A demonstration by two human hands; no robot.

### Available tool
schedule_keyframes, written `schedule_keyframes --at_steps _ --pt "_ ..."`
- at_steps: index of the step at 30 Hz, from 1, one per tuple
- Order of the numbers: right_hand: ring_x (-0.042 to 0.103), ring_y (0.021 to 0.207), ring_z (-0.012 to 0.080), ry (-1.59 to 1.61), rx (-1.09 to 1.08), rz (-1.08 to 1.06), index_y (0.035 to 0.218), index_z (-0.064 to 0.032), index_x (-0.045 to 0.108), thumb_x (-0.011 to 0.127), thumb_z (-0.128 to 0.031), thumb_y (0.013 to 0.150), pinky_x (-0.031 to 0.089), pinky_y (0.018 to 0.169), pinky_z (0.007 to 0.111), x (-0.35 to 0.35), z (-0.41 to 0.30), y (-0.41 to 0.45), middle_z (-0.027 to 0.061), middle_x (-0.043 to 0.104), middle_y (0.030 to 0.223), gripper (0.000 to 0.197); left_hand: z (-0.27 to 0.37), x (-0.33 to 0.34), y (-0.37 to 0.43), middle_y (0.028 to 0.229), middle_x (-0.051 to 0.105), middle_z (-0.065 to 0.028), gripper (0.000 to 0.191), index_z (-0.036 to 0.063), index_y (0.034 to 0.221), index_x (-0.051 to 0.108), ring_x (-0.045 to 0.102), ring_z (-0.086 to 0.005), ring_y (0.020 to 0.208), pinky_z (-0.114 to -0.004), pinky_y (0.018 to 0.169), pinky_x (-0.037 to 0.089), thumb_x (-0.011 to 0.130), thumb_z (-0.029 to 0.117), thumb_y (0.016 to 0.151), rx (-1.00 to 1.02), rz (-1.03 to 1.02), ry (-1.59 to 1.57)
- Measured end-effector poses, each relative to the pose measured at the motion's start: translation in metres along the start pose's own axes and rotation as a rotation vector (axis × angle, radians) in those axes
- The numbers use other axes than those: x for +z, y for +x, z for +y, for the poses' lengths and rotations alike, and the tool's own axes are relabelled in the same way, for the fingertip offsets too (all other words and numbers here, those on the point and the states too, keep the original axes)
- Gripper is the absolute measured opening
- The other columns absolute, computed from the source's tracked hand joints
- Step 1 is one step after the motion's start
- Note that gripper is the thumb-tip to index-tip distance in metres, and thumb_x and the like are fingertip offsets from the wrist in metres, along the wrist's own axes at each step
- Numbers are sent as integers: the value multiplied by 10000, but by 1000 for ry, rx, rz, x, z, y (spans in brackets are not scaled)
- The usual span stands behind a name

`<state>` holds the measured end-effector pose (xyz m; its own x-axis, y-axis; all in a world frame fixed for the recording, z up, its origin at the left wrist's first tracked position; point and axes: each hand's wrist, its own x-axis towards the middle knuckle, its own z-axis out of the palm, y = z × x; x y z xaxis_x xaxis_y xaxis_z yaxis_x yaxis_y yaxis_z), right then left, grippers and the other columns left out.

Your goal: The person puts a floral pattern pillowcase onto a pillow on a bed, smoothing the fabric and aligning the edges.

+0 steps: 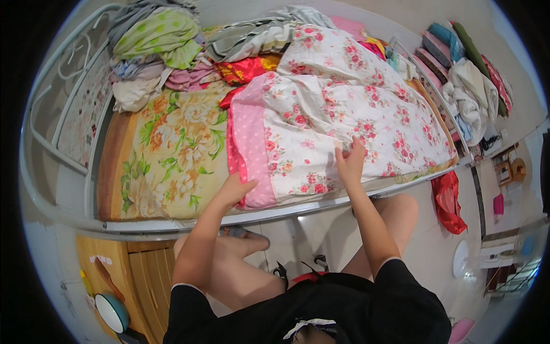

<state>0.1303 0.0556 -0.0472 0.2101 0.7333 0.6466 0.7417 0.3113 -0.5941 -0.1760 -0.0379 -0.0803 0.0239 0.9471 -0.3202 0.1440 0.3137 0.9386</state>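
A white quilt with red rose print (318, 129) and a pink polka-dot border (253, 150) lies spread over the right part of a bed. At the border's near lower corner, my left hand (238, 189) grips the edge, its thumb on top and its fingers partly hidden. My right hand (350, 161) is over the quilt's near middle, thumb and forefinger apart; whether it touches the cloth is hard to tell. Left of the quilt shows a yellow floral mattress cover (180, 150). Under the quilt's far left edge sits a red and yellow cloth (245, 71).
A white metal bed frame (275, 217) runs along the near side. Heaped clothes (159, 38) lie at the far left. More folded bedding (468, 86) is stacked beyond the bed's right end. A wooden cabinet (150, 284) stands lower left; a red bag (447, 202) is at the right.
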Motion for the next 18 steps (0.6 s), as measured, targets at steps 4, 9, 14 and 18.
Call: schedule_keyframes --at_steps 4,9,14,18 --pt "561 768 324 -402 -18 -81 1006 -1 561 618 -127 782 466 728 384 33 43 33 158 574 868 264 22 18 -5 975 617 -109 394 -60 1067 545 583 -183 867 -305 760 465 659 72 714 -21 52 -241" --pt "575 850 353 93 4 -190 912 -23 605 589 -201 796 468 739 407 45 6 83 191 591 933 213 31 18 -8 947 605 -195 453 -97 1021 545 594 -234 844 -333 716 481 713 82 640 -245 30 440" --pt "563 873 355 -322 226 -786 943 -25 564 531 -205 771 458 764 428 58 38 77 174 540 891 251 22 11 6 947 604 -210 469 -105 1009 549 598 -253 853 -326 718 477 718 129 640 -280 -44 484" --pt "558 919 362 -188 173 -370 1104 -43 497 569 -271 761 452 778 447 69 16 72 184 494 1071 418 15 9 21 1010 599 -173 451 -88 1089 518 591 -236 889 -321 753 474 660 160 740 -252 25 -59"
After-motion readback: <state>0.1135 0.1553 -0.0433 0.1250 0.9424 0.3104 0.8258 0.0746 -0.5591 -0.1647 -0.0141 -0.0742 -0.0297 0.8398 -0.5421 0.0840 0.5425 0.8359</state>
